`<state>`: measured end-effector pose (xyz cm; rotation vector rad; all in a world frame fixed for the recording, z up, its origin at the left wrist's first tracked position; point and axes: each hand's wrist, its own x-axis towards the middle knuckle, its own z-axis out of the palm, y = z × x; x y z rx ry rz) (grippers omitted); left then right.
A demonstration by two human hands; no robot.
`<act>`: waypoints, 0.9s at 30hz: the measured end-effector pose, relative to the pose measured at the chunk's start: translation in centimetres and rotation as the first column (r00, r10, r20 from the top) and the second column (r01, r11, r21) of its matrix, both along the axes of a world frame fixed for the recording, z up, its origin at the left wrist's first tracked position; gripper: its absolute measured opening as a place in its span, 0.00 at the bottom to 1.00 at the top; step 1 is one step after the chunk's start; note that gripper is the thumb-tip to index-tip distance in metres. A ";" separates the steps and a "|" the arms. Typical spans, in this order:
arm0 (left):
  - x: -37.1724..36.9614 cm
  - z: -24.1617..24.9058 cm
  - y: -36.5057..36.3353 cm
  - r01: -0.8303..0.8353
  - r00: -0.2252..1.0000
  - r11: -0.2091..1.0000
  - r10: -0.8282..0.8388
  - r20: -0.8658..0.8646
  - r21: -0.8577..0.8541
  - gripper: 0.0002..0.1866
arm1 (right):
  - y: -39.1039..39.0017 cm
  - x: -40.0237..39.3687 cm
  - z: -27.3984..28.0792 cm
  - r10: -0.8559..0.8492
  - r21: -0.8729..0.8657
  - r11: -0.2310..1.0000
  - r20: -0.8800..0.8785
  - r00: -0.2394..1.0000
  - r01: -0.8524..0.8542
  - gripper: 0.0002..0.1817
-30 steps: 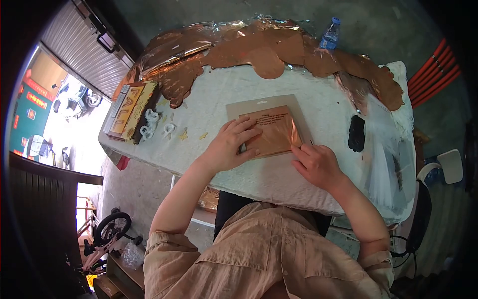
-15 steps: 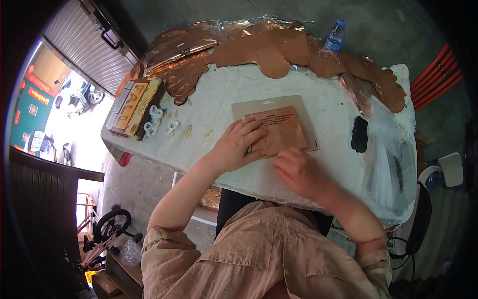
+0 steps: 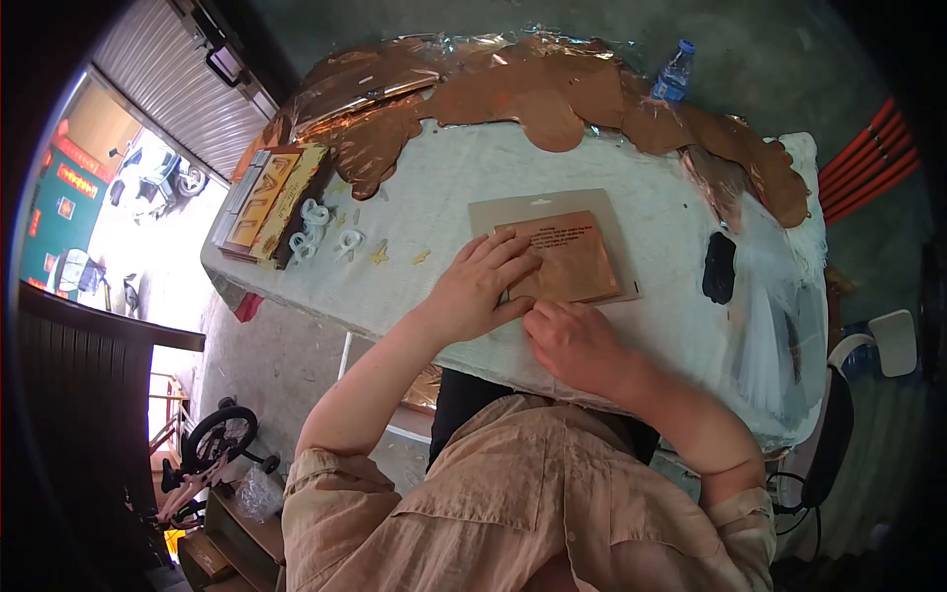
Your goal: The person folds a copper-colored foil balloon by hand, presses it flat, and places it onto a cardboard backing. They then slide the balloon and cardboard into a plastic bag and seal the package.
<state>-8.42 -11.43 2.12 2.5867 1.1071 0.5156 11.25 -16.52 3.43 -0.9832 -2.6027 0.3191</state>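
Observation:
A folded copper-coloured foil packet [image 3: 572,266] with printed warning text lies on a grey-beige card [image 3: 602,207] that has a hanging slot at its top. My left hand [image 3: 478,286] rests flat over the packet's left side, fingers stretched out. Against the packet's lower edge, close to my left thumb, is my right hand [image 3: 572,340] with its fingers curled together. Whatever those fingertips pinch, if anything, is hidden.
Flattened copper foil balloons [image 3: 552,99] line the table's far edge, beside a water bottle [image 3: 674,71]. Printed packs [image 3: 271,202], white ribbon rolls [image 3: 314,222] and gold pieces [image 3: 380,254] lie at left. A black item [image 3: 719,266] and clear plastic bags [image 3: 764,316] lie at right.
My right hand has moved left and now sits by the packet's lower edge near my left thumb. My left hand stays on the packet. The whole view has shifted slightly.

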 end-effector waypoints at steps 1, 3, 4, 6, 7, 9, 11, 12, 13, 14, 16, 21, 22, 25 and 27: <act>0.0 0.0 0.0 -0.001 1.000 1.000 0.001 -0.001 0.000 0.31 | 0.1 -0.1 -0.2 0.009 0.033 0.999 0.085 0.996 -0.012 0.09; 0.0 -0.1 0.1 0.008 1.000 1.000 -0.008 -0.005 -0.017 0.30 | 0.3 0.0 -0.6 0.016 0.066 0.997 0.170 0.985 -0.027 0.10; 0.0 -0.1 0.1 0.006 1.000 1.000 -0.007 -0.004 -0.017 0.30 | 0.6 0.5 -0.8 0.085 0.075 0.993 0.088 0.993 -0.092 0.09; 0.0 0.1 0.1 0.005 1.000 0.999 -0.005 -0.015 -0.042 0.30 | 0.8 1.6 -0.5 0.155 0.094 0.984 0.005 0.988 -0.154 0.09; -0.1 0.1 0.1 0.004 1.000 0.999 -0.005 -0.015 -0.040 0.30 | 0.7 2.4 0.5 0.143 -0.093 0.984 -0.091 0.986 -0.151 0.08; 0.0 0.2 0.0 0.008 1.000 0.999 -0.009 -0.015 -0.042 0.30 | 0.5 4.7 2.9 0.016 -0.367 0.921 -0.299 0.954 -0.131 0.05; 0.0 0.2 0.0 0.006 1.000 0.999 -0.007 -0.024 -0.036 0.30 | 0.5 8.5 3.8 -0.269 -0.538 0.834 -0.588 0.763 -0.121 0.04; 0.0 0.2 0.0 0.002 0.999 1.000 -0.003 -0.034 -0.030 0.30 | 0.5 11.0 3.8 -0.441 -0.605 0.781 -0.708 0.551 -0.153 0.04; 0.0 0.2 0.0 0.011 0.999 1.000 -0.011 -0.032 -0.027 0.30 | 0.9 13.8 4.6 -0.498 -0.547 0.836 -0.723 0.478 0.043 0.01; 0.0 0.1 0.0 0.007 0.999 1.000 -0.008 -0.035 -0.024 0.30 | 1.1 15.1 6.6 -0.557 -0.545 0.830 -0.795 0.241 0.119 0.02; 0.0 0.1 0.0 0.013 0.999 1.000 -0.013 -0.038 -0.018 0.30 | 0.2 18.1 9.4 -0.493 -0.503 0.852 -0.864 -0.099 0.145 0.06; -0.1 0.3 -0.1 0.100 0.995 0.995 -0.100 0.013 0.004 0.28 | -4.1 23.2 8.8 -0.598 -0.737 0.606 -0.670 0.441 -0.299 0.03; -0.1 0.5 -0.3 0.111 0.994 0.994 -0.111 0.012 0.007 0.28 | -4.3 21.7 7.9 -0.516 -0.735 0.662 -0.588 0.623 -0.146 0.04; -0.1 1.4 -1.6 0.161 0.985 0.984 -0.157 0.067 -0.073 0.27 | -4.8 18.2 6.3 -0.312 -0.733 0.680 -0.266 0.912 0.019 0.10; -0.3 1.9 -2.5 0.173 0.982 0.981 -0.179 0.063 0.094 0.26 | -5.1 17.3 5.4 -0.314 -0.663 0.722 -0.057 0.948 0.199 0.10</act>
